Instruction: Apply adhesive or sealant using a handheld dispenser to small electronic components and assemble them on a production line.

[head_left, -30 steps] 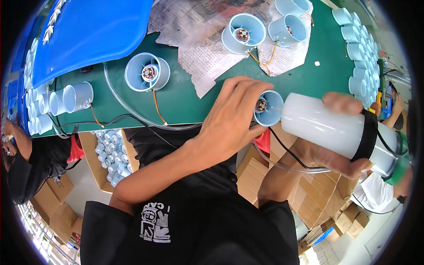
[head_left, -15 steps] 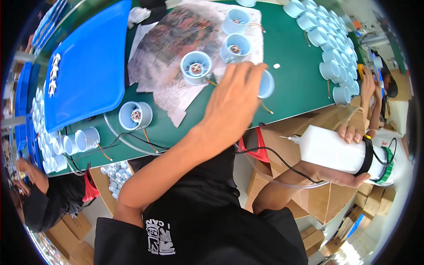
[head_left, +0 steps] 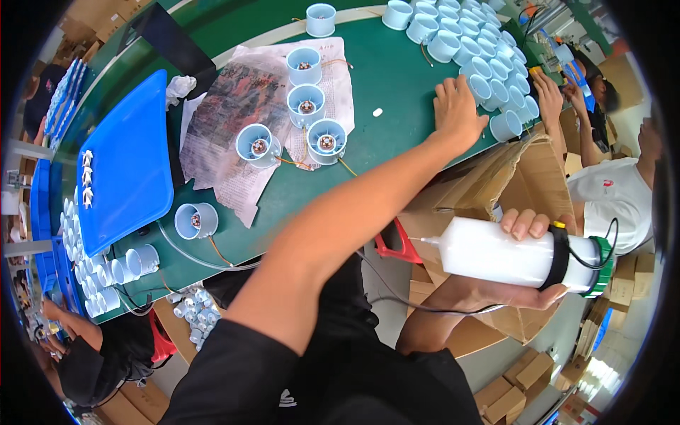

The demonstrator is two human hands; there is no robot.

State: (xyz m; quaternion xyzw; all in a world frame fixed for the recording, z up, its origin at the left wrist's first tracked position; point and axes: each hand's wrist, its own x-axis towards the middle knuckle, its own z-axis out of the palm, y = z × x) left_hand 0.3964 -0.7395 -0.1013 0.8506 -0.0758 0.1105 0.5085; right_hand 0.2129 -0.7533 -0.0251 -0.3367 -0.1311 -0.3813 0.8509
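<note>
My left hand (head_left: 459,112) reaches across the bench to the front left edge of a crowd of light-blue plastic cups (head_left: 505,126). Its bent fingers and thumb are apart beside one cup (head_left: 479,89); the underside of the hand is hidden. My right hand (head_left: 528,228) grips a white dispensing bottle (head_left: 471,249) held sideways, with a thin needle tip pointing left, a black strap and a green cap. Left of my arm stand similar cups with copper-wound cores and wire leads: the nearest cup (head_left: 326,142), another beside it (head_left: 258,146), and more behind on newspaper (head_left: 227,106).
A blue tray (head_left: 131,156) holding white pieces lies at the left, with several cups (head_left: 142,261) below it. An open cardboard box (head_left: 489,184) stands against the bench's right front. Cables and a clear hose (head_left: 177,248) run along the front edge. Co-workers sit on both sides.
My left hand has let go of the cup by the newspaper and moved right to the crowd of cups. The view has shifted; the bottle stays in my right hand.
</note>
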